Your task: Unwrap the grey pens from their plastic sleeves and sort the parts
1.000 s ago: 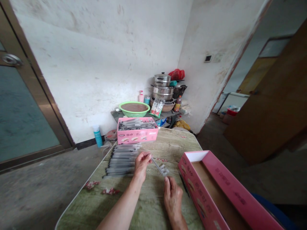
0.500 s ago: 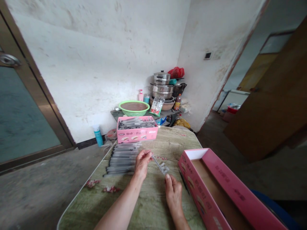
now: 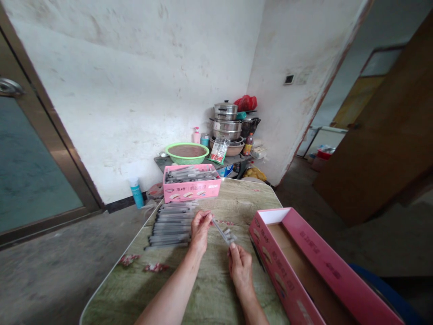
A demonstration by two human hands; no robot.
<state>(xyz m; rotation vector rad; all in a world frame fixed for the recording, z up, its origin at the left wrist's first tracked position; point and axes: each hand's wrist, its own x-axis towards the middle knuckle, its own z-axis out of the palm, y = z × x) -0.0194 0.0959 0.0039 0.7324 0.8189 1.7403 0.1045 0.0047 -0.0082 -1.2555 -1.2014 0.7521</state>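
My left hand pinches the far end of a slim grey pen, held slanting above the table. At the pen's near end, my right hand is closed, thumb against fingertips, gripping that end. Just beyond the right fingertips lie a few small clear pieces, too blurred to name. Left of my left hand, many grey pens with dark ends lie side by side in a row. Behind them stands a pink box heaped with similar pens.
A long open pink box with a brown bottom stands at the right of the table. Beyond the far edge, a shelf bears a green basin, stacked pots and a bottle. A blue can stands on the floor, left.
My right hand has moved slightly left and up to the pen's near end. My left hand stays on the far end. The whole view has shifted a little.
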